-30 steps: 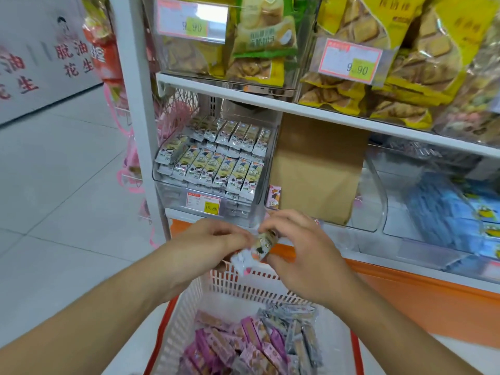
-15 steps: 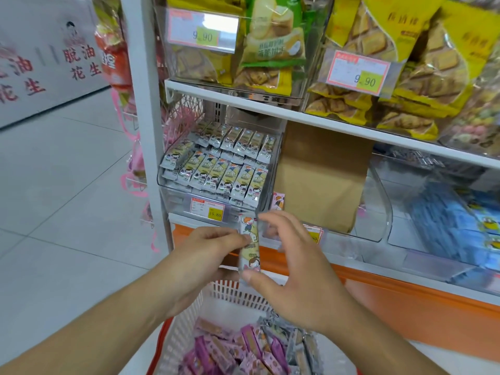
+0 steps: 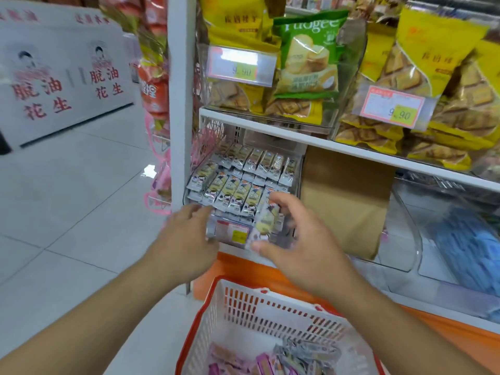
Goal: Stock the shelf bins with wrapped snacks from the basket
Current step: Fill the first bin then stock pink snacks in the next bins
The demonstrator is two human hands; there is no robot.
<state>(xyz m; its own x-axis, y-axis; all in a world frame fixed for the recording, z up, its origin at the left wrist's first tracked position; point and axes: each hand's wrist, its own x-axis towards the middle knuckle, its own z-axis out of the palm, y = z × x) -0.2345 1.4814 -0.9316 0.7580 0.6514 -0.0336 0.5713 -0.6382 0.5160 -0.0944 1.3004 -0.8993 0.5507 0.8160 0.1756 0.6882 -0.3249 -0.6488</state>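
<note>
Head view: the right hand's fingers [image 3: 281, 201] are curled over the top end of one wrapped snack [image 3: 263, 224], the thumb under its lower end, so the packet is pinched lengthwise and stands nearly upright just in front of the clear shelf bin [image 3: 293, 212]. The right hand [image 3: 300, 239] is motion-blurred. The left hand [image 3: 186, 239] holds nothing that I can see; its fingers are loosely extended toward the bin's front left corner, near the price label [image 3: 232, 232], though whether they touch the plastic I cannot tell.

Inside the bin, matching packets lie in tidy, overlapping rows, with the front row ending at the right, where the held snack is heading. Beside the bin to the right stands a brown cardboard sheet [image 3: 343, 201], and below the hands the white-and-red basket [image 3: 259, 312] carries more wrapped snacks [image 3: 284, 361].

To do this step well, I would lift the packet over the bin's front lip, tilt it to match its neighbours, and lay it printed side up into the gap at the right end of the front row. The left hand could steady the bin or hold the row so nothing slides. Release only once the packet rests flat.
</note>
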